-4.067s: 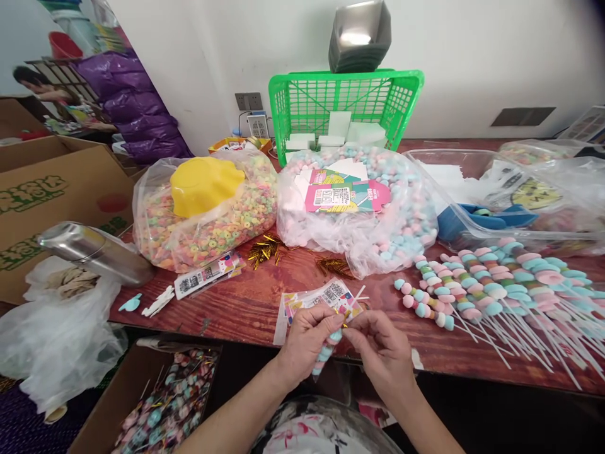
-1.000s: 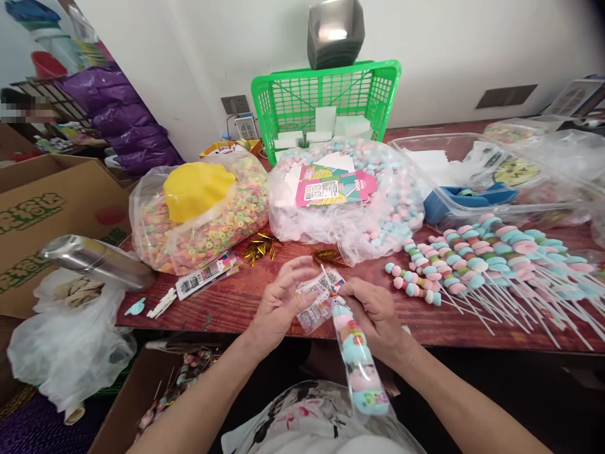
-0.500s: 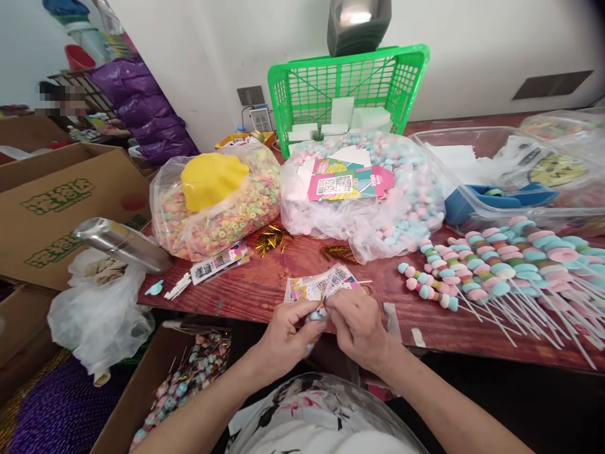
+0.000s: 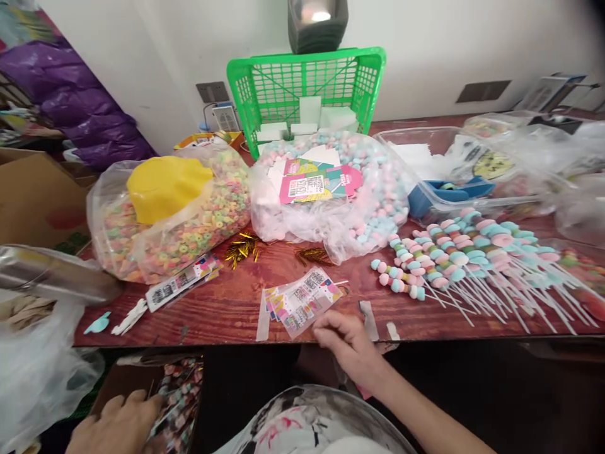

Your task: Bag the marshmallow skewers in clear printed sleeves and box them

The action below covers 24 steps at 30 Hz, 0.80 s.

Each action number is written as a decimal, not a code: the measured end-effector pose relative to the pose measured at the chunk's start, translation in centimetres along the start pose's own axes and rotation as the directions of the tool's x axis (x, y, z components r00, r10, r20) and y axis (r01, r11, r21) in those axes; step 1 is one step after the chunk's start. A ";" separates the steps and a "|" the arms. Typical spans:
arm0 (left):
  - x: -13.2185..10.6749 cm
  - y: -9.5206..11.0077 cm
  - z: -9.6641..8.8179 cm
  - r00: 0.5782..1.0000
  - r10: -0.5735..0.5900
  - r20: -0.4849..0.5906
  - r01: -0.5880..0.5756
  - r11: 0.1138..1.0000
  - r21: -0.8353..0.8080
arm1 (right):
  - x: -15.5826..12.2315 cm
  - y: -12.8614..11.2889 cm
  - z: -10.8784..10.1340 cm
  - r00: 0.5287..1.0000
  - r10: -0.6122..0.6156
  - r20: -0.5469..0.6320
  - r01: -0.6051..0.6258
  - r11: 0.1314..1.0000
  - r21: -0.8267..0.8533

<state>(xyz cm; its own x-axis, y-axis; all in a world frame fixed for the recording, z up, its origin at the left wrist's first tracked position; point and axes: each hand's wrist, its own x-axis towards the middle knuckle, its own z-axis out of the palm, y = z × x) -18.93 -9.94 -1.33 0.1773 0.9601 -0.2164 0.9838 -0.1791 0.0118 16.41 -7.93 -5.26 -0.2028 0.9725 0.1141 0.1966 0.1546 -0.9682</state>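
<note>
My right hand rests at the front edge of the red-brown table, fingers loosely bent and apart, holding nothing. Its fingertips are just below a small stack of clear printed bags. My left hand is down at the lower left, knuckles up, over a cardboard box of wrapped marshmallow skewers. Its fingers are mostly hidden, so I cannot see whether they hold anything. A row of unwrapped marshmallow skewers lies on the table to the right.
Behind the bags lie gold twist ties, a sack of coloured candy rings with a yellow scoop, a sack of pink and blue marshmallows, a green basket and a clear tub. A metal flask lies at left.
The wrapped skewer held between both hands is gone from the table edge. My left hand has dropped to the box at lower left. My right hand has let go and stays near the bags.
</note>
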 end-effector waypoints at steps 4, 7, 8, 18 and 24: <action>5.4 10.9 -1.8 0.929 0.332 -0.165 -0.347 0.935 -0.072 | -0.9 0.9 -6.1 0.924 -0.244 -0.296 0.005 0.781 -0.625; 9.5 20.0 -3.1 0.856 0.499 -0.136 -0.504 0.864 0.000 | -2.0 1.1 -9.9 0.869 -0.313 -0.383 -0.153 0.568 -0.809; 10.4 21.8 -3.3 0.845 0.524 -0.103 -0.523 0.851 0.036 | -2.6 1.1 -11.1 0.857 -0.335 -0.393 -0.219 0.453 -0.864; 12.5 20.8 -1.3 0.848 0.525 -0.070 -0.511 0.846 0.153 | -4.2 2.3 -16.6 0.834 -0.166 -0.525 -0.523 0.062 -0.850; 12.5 19.8 -0.7 0.859 0.483 -0.170 -0.469 0.876 0.116 | -2.2 2.7 -16.4 0.825 -0.034 -0.565 -0.562 0.063 -0.825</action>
<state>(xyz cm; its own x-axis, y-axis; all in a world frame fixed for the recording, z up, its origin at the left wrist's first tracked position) 2.82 -1.32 -3.11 0.6318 0.7750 -0.0138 0.7751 -0.6319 -0.0013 33.10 -6.81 -4.50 0.3676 0.8950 0.2527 0.9176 -0.3933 0.0582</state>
